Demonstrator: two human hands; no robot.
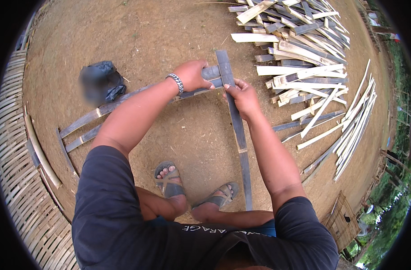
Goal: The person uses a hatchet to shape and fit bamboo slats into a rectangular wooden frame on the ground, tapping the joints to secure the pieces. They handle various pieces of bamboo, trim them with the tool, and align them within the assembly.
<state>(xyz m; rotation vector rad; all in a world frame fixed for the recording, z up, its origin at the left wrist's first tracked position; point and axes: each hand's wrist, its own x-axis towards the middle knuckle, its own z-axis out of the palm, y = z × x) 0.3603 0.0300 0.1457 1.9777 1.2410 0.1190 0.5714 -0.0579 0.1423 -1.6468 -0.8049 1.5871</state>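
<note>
Two long split-bamboo strips (85, 119) lie side by side on the ground, running from the left up to the middle. My left hand (192, 75), with a chain bracelet at its wrist, is closed round them near their right end. Across that end lies a dark bamboo strip (235, 121), reaching down toward my right foot. My right hand (243, 99) pinches this crosswise strip just below where it meets the other two. Another thin dark strip (66, 150) crosses their far left end.
A pile of split bamboo pieces (304, 58) covers the upper right. Thin pale strips (356, 123) lie beside it. A black plastic bag (114, 76) sits upper left. Woven bamboo slats (23, 157) and a bamboo pole (41, 153) border the left. My sandalled feet (171, 184) stand below.
</note>
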